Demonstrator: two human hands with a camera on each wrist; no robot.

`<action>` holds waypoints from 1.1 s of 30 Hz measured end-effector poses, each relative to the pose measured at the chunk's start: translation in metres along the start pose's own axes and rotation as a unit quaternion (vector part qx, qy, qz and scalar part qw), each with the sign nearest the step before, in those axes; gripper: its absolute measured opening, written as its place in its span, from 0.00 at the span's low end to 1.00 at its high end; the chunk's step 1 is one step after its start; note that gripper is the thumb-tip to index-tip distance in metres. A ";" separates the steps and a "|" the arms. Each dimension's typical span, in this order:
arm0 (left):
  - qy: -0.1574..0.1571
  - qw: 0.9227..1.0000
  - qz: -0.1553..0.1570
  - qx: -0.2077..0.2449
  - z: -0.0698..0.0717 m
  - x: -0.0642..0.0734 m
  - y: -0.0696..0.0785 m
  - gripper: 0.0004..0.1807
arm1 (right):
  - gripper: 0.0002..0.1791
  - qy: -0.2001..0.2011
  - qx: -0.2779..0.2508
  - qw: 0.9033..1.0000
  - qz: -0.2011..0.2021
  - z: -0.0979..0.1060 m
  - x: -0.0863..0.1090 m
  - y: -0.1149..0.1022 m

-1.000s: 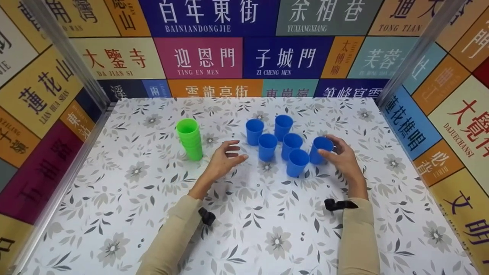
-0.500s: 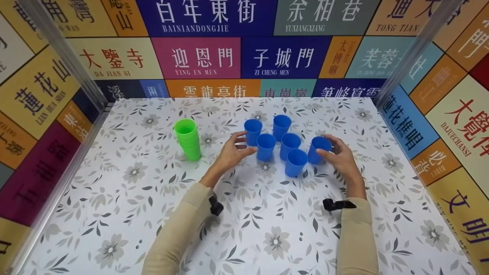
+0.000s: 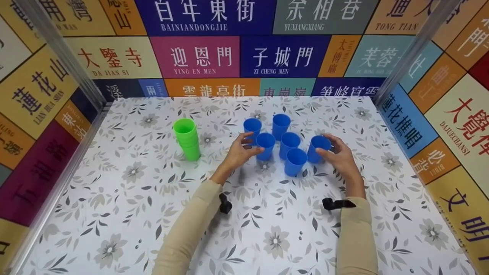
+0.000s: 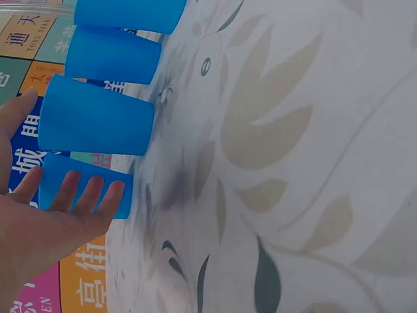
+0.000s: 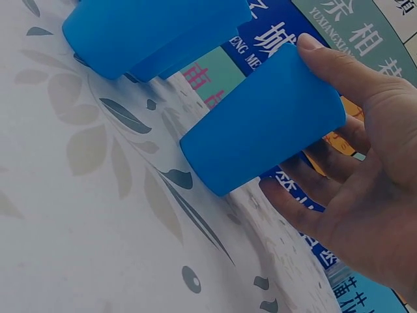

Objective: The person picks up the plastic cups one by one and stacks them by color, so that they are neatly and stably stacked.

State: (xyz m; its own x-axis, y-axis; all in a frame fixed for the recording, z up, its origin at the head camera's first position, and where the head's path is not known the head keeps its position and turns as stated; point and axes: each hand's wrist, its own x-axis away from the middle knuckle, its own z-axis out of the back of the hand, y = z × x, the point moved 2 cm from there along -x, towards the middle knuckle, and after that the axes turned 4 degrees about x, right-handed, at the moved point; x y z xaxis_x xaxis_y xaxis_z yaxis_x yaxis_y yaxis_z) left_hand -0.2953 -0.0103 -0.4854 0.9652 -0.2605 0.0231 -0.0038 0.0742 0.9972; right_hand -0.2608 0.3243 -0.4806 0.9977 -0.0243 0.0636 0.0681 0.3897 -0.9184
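Note:
Several blue cups stand upright in a cluster. My left hand reaches in from the left, its fingers between the back-left blue cup and the front-left blue cup. In the left wrist view the thumb and fingers of the left hand are spread apart, near the front-left blue cup; contact is hard to tell. My right hand holds the rightmost blue cup near its rim. In the right wrist view the thumb lies by the rim of this blue cup, with the fingers behind it.
A stack of green cups stands left of the blue cluster. Other blue cups sit between my hands. A floral cloth covers the table, and walls with lettered panels enclose its back and sides.
My left hand has moved right, from beside the green stack to the left blue cups, its fingers now between two of them. The right hand stays at its cup, and the cups keep their places.

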 end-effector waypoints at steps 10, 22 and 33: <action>0.029 0.999 -0.006 -0.027 -0.013 -0.005 -0.007 0.40 | 0.46 -0.001 -0.002 1.000 -0.005 -0.001 -0.001 -0.001; 0.038 0.998 -0.009 -0.038 -0.023 -0.007 -0.008 0.41 | 0.44 0.002 -0.001 1.000 0.014 0.000 -0.007 0.016; 0.049 0.998 -0.015 -0.038 -0.031 -0.012 -0.010 0.41 | 0.44 0.003 -0.004 1.000 0.003 0.000 -0.008 0.015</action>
State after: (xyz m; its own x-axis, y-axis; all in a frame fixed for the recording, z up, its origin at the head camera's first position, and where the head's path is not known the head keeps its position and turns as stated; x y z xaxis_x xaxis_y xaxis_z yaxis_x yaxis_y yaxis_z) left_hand -0.2988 0.0216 -0.4981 0.9854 -0.1692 -0.0168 0.0413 0.1423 0.9890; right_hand -0.2681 0.3307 -0.4950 0.9981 -0.0267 0.0563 0.0622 0.3825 -0.9219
